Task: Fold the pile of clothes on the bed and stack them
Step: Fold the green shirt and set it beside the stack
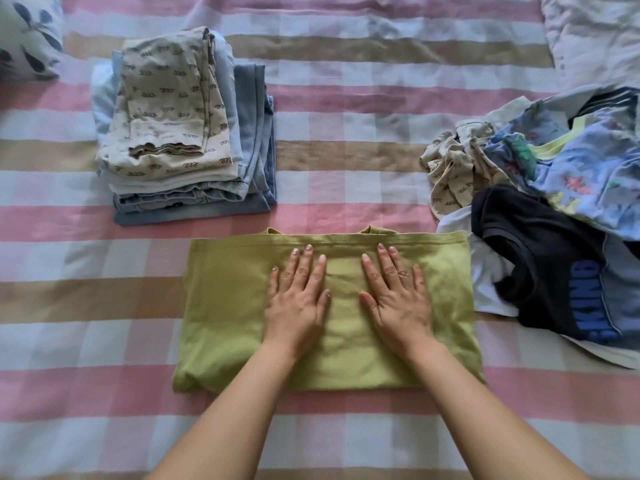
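Observation:
A green garment [225,306] lies folded into a rectangle on the bed in front of me. My left hand [298,299] and my right hand [396,299] both press flat on its middle, fingers straight and spread, side by side. At the back left stands a stack of folded clothes [180,133], with a beige patterned piece on top and blue denim below. On the right lies an unfolded pile [554,209]: a black shirt with blue letters, a blue printed garment, a beige patterned piece and something white.
The bed is covered with a pink, white and tan checked sheet [346,116]. A leaf-patterned pillow [27,36] sits at the far left corner and a pale quilt [595,39] at the far right.

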### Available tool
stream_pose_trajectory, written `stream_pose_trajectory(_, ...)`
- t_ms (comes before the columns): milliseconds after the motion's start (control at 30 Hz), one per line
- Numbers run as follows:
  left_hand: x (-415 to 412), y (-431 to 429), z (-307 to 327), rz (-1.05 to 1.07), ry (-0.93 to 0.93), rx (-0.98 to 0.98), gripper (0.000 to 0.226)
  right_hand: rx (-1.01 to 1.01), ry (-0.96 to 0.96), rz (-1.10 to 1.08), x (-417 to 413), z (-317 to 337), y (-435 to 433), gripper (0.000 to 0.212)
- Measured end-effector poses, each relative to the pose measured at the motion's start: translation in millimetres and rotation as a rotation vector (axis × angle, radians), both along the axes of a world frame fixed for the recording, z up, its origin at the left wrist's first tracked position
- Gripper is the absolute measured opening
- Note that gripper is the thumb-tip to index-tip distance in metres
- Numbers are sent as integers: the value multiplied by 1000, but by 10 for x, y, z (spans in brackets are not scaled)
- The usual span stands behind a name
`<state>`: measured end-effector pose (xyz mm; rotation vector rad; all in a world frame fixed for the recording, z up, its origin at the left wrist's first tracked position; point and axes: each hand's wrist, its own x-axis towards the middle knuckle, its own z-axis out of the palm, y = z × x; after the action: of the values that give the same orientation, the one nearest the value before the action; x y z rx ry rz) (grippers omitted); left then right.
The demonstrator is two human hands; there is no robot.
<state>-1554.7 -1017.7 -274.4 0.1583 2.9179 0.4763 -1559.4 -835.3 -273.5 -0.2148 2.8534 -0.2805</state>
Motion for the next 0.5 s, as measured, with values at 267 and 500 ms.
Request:
stream_pose_trajectory(267, 567, -491, 393, 415, 238, 137, 43, -271, 372, -400, 526, 406, 186, 46)
stream_pose_trajectory(500, 1269, -939, 347, 1132, 35, 537, 22, -406, 137, -1092, 1214, 353, 388, 43)
